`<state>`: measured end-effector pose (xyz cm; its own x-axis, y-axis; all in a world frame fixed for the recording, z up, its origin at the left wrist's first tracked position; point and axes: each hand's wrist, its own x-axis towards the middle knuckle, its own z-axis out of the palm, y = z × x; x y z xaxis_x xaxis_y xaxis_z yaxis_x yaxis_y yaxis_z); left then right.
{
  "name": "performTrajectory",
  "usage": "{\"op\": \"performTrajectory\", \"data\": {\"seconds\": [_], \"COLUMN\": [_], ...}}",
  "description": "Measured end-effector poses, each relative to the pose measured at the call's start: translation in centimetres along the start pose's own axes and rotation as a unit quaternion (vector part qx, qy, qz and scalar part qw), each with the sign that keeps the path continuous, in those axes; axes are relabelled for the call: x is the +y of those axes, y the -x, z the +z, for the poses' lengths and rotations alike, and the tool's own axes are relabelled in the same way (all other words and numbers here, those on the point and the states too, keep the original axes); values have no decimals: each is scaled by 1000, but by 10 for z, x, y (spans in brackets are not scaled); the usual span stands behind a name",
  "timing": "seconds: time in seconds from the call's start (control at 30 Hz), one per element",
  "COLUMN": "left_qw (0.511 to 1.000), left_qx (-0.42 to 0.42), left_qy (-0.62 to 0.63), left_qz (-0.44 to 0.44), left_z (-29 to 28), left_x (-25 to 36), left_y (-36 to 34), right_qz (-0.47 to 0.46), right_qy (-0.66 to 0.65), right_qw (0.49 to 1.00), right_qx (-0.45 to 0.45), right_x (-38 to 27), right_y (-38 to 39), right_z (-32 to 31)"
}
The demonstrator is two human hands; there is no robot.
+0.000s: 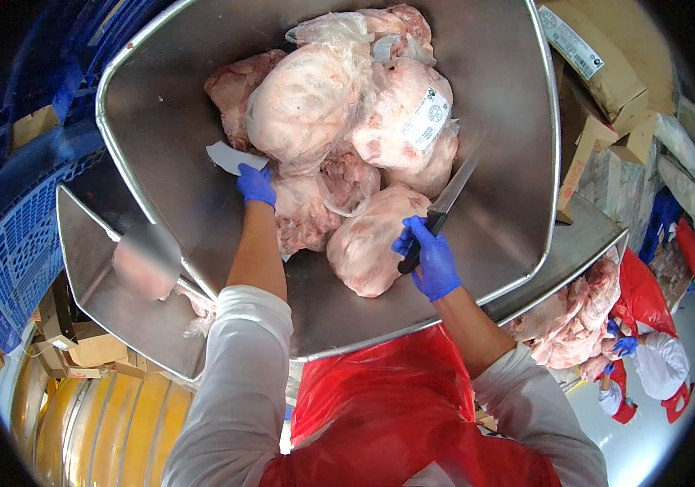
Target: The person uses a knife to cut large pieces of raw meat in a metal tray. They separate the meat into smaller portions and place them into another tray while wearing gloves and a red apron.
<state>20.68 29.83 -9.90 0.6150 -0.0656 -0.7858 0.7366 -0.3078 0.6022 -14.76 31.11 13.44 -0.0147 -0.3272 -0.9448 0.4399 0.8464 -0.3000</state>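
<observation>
Large cuts of raw meat (307,101), several in clear plastic, lie heaped in a deep metal bin (177,122) before me. My left hand (256,185), blue-gloved, pinches a curved white label-like sheet (234,157) at the heap's left side. In my gloved right hand (433,264) is a knife (455,183), gripped by its black handle, its blade pointing up and away to the right. That hand is beside a rounded piece of meat (368,243) at the front. A white printed label (427,119) sits on a wrapped cut farther back.
Left stand a smaller metal bin (108,296) with a partly blurred pale piece, and blue plastic crates (27,252). Cardboard boxes (607,57) are at the right. Lower right, another metal bin holds meat (571,312), with co-workers' gloved hands (625,346) beside it.
</observation>
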Motion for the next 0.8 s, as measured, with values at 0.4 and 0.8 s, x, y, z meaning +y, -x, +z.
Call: {"op": "performTrajectory", "data": {"seconds": [0.4, 0.8], "left_qw": [950, 826], "left_qx": [-303, -551], "left_qy": [5, -1], "left_qz": [-78, -119], "left_z": [25, 180], "left_x": [-7, 146], "left_y": [-75, 183], "right_qz": [-23, -118], "right_qy": [56, 139], "right_qw": [996, 983], "right_qx": [-58, -24], "right_x": [34, -1], "right_y": [18, 41], "right_z": [-16, -26]}}
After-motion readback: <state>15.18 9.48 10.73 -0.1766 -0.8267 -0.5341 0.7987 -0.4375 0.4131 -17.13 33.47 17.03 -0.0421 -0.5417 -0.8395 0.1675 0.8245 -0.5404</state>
